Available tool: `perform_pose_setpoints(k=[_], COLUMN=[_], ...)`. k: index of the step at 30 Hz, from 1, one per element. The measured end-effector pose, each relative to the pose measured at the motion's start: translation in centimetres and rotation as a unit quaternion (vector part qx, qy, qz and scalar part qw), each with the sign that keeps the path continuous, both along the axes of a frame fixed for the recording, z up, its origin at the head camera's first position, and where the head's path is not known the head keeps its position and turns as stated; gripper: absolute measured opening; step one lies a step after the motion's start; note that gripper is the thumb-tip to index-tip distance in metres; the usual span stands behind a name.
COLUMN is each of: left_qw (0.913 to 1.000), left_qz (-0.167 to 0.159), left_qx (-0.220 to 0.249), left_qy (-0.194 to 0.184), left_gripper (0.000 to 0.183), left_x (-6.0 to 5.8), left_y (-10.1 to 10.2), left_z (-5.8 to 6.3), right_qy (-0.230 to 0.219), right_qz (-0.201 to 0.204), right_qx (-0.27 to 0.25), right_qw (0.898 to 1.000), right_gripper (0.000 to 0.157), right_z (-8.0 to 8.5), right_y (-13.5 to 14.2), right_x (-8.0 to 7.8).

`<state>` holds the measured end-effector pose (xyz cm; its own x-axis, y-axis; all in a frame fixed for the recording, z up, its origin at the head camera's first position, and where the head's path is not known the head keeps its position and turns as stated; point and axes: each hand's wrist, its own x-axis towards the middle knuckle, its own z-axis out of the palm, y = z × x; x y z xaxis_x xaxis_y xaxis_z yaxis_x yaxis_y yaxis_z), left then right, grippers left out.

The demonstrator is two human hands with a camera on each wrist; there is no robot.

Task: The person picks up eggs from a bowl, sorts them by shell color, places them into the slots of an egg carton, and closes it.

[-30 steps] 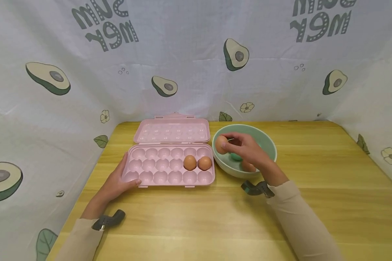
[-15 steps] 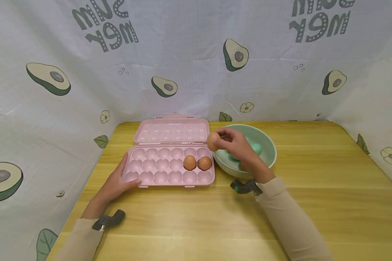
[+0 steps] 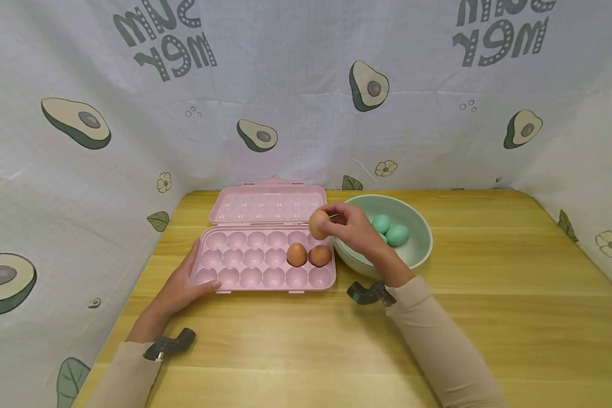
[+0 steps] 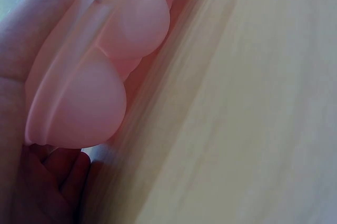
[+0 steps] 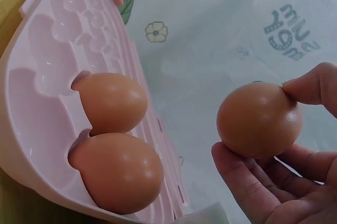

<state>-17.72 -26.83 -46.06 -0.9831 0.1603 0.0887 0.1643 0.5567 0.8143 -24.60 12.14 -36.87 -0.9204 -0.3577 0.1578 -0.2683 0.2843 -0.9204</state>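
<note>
My right hand (image 3: 357, 229) pinches a brown egg (image 3: 318, 225) between thumb and fingers, above the right end of a pink egg carton (image 3: 251, 277). In the right wrist view, the held egg (image 5: 259, 120) is apart from the carton. Two brown eggs sit side by side in the middle row: the left one (image 3: 297, 255) and the right one (image 3: 319, 256). My left hand (image 3: 181, 289) grips the carton's left end, thumb at the front rim. The left wrist view shows some fingers (image 4: 73, 174) curled below the carton's rounded cups (image 4: 89, 105).
A pale green bowl (image 3: 417, 226) stands right of the carton, partly behind my right hand and wrist. Several green eggs (image 3: 398, 234) lie in it. The carton's lid (image 3: 268, 205) leans open at the back, near a printed cloth (image 3: 306, 147). Wooden tabletop (image 3: 285, 351) extends in front.
My right hand has moved left with the brown egg, from over the bowl to over the carton's right end. More green eggs now show in the bowl. My left hand has stayed put.
</note>
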Motion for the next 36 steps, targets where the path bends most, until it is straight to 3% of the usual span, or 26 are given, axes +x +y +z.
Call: perform_pose_setpoints(k=[18, 28, 36], left_qw=[0.9999, 1.0000, 1.0000], left_qz=[-0.006, -0.006, -0.004], left_qx=[0.008, 0.001, 0.001], left_qy=[-0.003, 0.001, -0.001], left_gripper=[0.115, 0.115, 0.115], left_x=[0.0, 0.0, 0.0], left_y=[0.0, -0.1, -0.1], left_z=[-0.1, -0.1, 0.0], right_qy=[0.023, -0.012, -0.015], right_qz=[-0.004, 0.005, 0.010], right_qx=[-0.006, -0.002, -0.006], right_qw=[1.000, 1.000, 1.000], right_gripper=[0.031, 0.035, 0.036], right_z=[-0.7, -1.2, -1.6], right_y=[-2.7, -4.4, -5.5], right_x=[-0.5, -0.8, -0.9])
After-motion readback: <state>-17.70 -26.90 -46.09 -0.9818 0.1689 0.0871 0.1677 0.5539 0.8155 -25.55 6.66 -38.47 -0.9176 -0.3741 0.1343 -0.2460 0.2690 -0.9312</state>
